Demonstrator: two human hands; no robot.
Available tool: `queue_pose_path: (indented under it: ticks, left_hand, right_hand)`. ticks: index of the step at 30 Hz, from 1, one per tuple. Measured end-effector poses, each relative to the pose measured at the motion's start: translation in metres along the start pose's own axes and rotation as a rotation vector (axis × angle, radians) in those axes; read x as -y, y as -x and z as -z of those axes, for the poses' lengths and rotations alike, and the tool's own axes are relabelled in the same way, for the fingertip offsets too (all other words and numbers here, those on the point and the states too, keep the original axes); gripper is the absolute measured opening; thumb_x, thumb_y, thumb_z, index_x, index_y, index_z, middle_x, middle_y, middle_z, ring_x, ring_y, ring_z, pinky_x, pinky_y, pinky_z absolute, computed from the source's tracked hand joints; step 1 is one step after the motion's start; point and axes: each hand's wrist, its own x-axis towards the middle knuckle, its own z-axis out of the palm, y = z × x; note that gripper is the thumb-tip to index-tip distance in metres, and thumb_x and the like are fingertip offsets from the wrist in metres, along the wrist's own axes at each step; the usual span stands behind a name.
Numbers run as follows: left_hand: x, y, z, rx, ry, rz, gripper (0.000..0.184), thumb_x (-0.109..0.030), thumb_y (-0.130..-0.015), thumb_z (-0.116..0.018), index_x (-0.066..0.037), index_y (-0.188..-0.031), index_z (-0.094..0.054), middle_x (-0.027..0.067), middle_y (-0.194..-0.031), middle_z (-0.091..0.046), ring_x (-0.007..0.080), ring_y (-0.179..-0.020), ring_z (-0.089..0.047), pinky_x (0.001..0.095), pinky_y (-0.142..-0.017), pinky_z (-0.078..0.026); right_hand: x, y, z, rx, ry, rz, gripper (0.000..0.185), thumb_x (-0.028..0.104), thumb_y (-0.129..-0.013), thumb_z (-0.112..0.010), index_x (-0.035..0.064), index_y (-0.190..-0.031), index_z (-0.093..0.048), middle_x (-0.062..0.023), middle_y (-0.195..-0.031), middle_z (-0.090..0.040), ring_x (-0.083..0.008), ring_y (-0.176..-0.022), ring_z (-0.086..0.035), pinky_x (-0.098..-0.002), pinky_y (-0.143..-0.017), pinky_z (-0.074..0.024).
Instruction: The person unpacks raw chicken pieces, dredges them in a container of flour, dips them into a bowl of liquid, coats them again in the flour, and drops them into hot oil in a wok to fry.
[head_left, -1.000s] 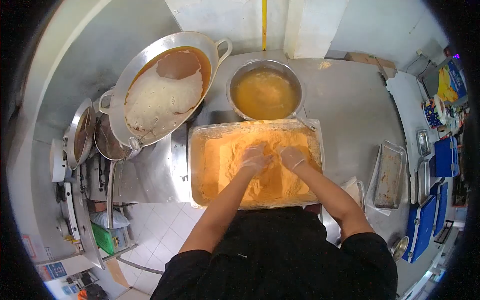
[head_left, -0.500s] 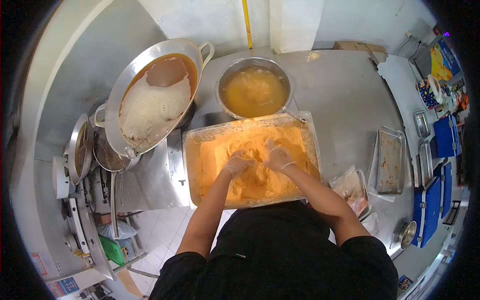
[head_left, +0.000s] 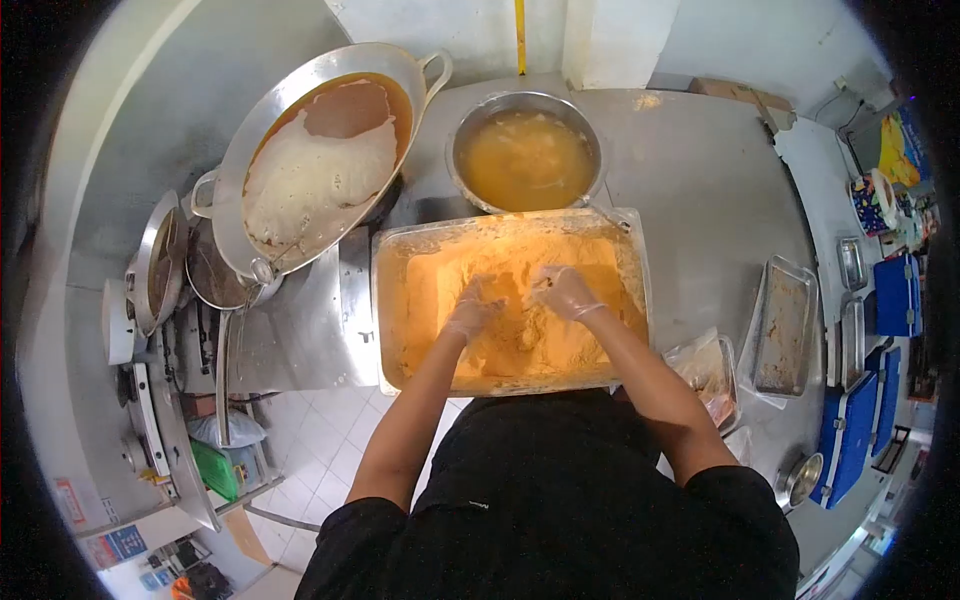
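A large rectangular metal tray [head_left: 384, 330] holds orange-yellow powder [head_left: 520, 350], heaped and lumpy near its middle. Both my hands wear clear gloves and are over the powder. On the left side of the heap is my left hand [head_left: 474, 308], with its fingers apart and pointing up the tray. My right hand [head_left: 566, 292] is to the right of it, with its fingers curled inward; whether a coated piece is between them is too small to tell. Just behind the tray stands a round metal bowl [head_left: 526, 160] of cloudy yellow liquid with pale pieces in it.
A big two-handled pan [head_left: 322, 165] of foamy brown oil stands at the back left, beside smaller pans [head_left: 215, 265]. At the right are a bag of food [head_left: 706, 375], a shallow metal tray [head_left: 783, 330], a small bowl [head_left: 803, 478] and blue boxes [head_left: 846, 435].
My hands have moved apart and lifted somewhat from the powder, and the right fingers have curled. The whole view has shifted slightly with the head.
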Motion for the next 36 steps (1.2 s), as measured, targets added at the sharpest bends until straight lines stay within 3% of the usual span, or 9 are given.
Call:
queue_pose_path:
  ticks: [1, 4, 7, 13, 17, 19, 25, 32, 36]
  left_hand:
    - [-0.001, 0.0, 0.001, -0.05, -0.038, -0.013, 0.061, -0.007, -0.088, -0.071, -0.008, -0.144, -0.046, 0.0116, -0.132, -0.059, 0.0218, -0.121, -0.054, 0.0343, -0.1, -0.046]
    - [-0.009, -0.004, -0.003, 0.372, 0.441, 0.163, 0.06, -0.012, -0.093, -0.065, -0.011, -0.147, -0.04, 0.0138, -0.128, -0.061, 0.0224, -0.117, -0.057, 0.0349, -0.098, -0.047]
    - [0.011, -0.029, -0.013, 0.279, 0.105, 0.065, 0.061, -0.013, -0.098, -0.055, -0.012, -0.153, -0.03, 0.0128, -0.125, -0.06, 0.0197, -0.115, -0.058, 0.0331, -0.096, -0.048]
    - [0.043, -0.028, -0.018, 0.303, 0.4, 0.11, 0.06, -0.02, -0.095, -0.051, -0.011, -0.152, -0.033, 0.0193, -0.143, -0.051, 0.0293, -0.131, -0.05, 0.0391, -0.108, -0.039]
    - [0.046, -0.027, -0.027, 0.057, 0.042, -0.014, 0.06, -0.029, -0.096, -0.051, -0.014, -0.152, -0.034, 0.0223, -0.145, -0.05, 0.0349, -0.134, -0.048, 0.042, -0.11, -0.038]
    - [0.06, -0.033, -0.03, -0.088, -0.262, -0.08, 0.062, -0.037, -0.096, -0.052, -0.017, -0.152, -0.035, 0.0233, -0.145, -0.049, 0.0364, -0.135, -0.048, 0.0435, -0.109, -0.039]
    - [-0.048, -0.002, -0.053, 0.561, -0.995, -0.079, 0.073, -0.045, -0.08, -0.07, -0.018, -0.144, -0.049, 0.0208, -0.13, -0.062, 0.0377, -0.121, -0.059, 0.0447, -0.099, -0.048]
    - [0.021, -0.021, -0.057, 0.425, -0.398, -0.127, 0.063, -0.035, -0.081, -0.074, -0.021, -0.139, -0.054, 0.0169, -0.132, -0.061, 0.0344, -0.123, -0.058, 0.0431, -0.103, -0.046]
    - [0.054, -0.026, -0.02, 0.238, -0.289, -0.062, 0.054, -0.041, -0.088, -0.065, -0.017, -0.136, -0.055, 0.0207, -0.138, -0.056, 0.036, -0.129, -0.052, 0.0433, -0.107, -0.043]
  right_hand:
    - [0.001, 0.004, 0.003, 0.023, 0.006, -0.001, 0.038, 0.013, -0.085, -0.068, 0.0061, -0.121, -0.064, -0.0208, -0.106, -0.067, -0.0256, -0.088, -0.065, -0.0372, -0.077, -0.0537]
    - [0.007, 0.007, -0.004, 0.117, -0.173, 0.059, 0.044, 0.013, -0.084, -0.071, 0.005, -0.127, -0.062, -0.0176, -0.111, -0.067, -0.0228, -0.085, -0.066, -0.0351, -0.07, -0.0549]
    - [0.009, 0.0, -0.009, 0.102, -0.154, 0.18, 0.047, 0.015, -0.085, -0.072, 0.0046, -0.129, -0.06, -0.015, -0.115, -0.066, -0.0227, -0.081, -0.065, -0.0334, -0.065, -0.0559]
    - [0.028, 0.022, 0.005, 0.427, -0.183, -0.133, 0.035, 0.018, -0.084, -0.071, 0.0027, -0.116, -0.065, -0.012, -0.097, -0.07, -0.022, -0.08, -0.063, -0.0343, -0.068, -0.0572]
    - [0.015, 0.015, 0.001, 0.279, 0.16, 0.226, 0.022, 0.023, -0.084, -0.073, 0.0039, -0.094, -0.069, -0.0155, -0.087, -0.068, -0.0267, -0.077, -0.064, -0.0371, -0.072, -0.0524]
    - [0.055, 0.026, 0.038, 0.098, 0.032, 0.245, 0.02, 0.022, -0.084, -0.071, 0.0038, -0.092, -0.068, -0.0175, -0.085, -0.066, -0.0293, -0.078, -0.064, -0.0386, -0.069, -0.0507]
    - [0.085, -0.072, 0.116, -0.504, 0.375, 0.389, 0.018, 0.02, -0.086, -0.059, 0.0047, -0.092, -0.069, -0.018, -0.092, -0.069, -0.0348, -0.089, -0.066, -0.0415, -0.081, -0.052]
    - [0.051, -0.139, 0.1, -0.766, 0.54, 0.349, 0.022, 0.024, -0.088, -0.059, 0.003, -0.083, -0.063, -0.0174, -0.081, -0.065, -0.0338, -0.079, -0.067, -0.0449, -0.072, -0.0523]
    - [0.046, -0.05, 0.033, -0.258, 1.226, 0.38, 0.015, 0.016, -0.09, -0.053, 0.0048, -0.096, -0.061, -0.0182, -0.075, -0.066, -0.0352, -0.074, -0.067, -0.0482, -0.067, -0.0525]
